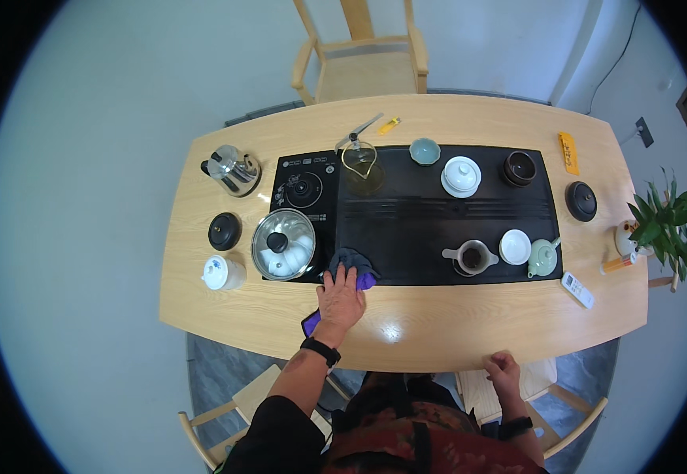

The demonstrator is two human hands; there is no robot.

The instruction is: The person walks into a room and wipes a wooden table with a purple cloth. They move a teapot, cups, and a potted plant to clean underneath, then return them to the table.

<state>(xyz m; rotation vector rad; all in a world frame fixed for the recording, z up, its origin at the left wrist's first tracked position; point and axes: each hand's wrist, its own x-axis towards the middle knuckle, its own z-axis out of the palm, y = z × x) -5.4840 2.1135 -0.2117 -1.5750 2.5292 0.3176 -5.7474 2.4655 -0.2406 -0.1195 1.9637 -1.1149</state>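
My left hand [342,301] lies flat with fingers spread over a bunched dark grey and purple cloth [352,260], at the front edge of the black tea tray [409,249]. A purple corner of cloth shows below the hand on the wooden table. Just left of the fingers is a lidded glass pot [284,243] with several white rounded pieces inside; it stands at the front of the black induction cooker [302,172]. My right hand [502,370] rests at the table's front edge, fingers curled, with nothing visible in it.
On the tray stand a glass pitcher [364,172], a celadon bowl [425,151], a white gaiwan [461,176], dark bowls [519,168], a strainer [471,258], a white cup [515,246] and a green teapot [542,258]. A steel kettle [234,170] and white jar [223,273] stand left; a plant [666,222] right.
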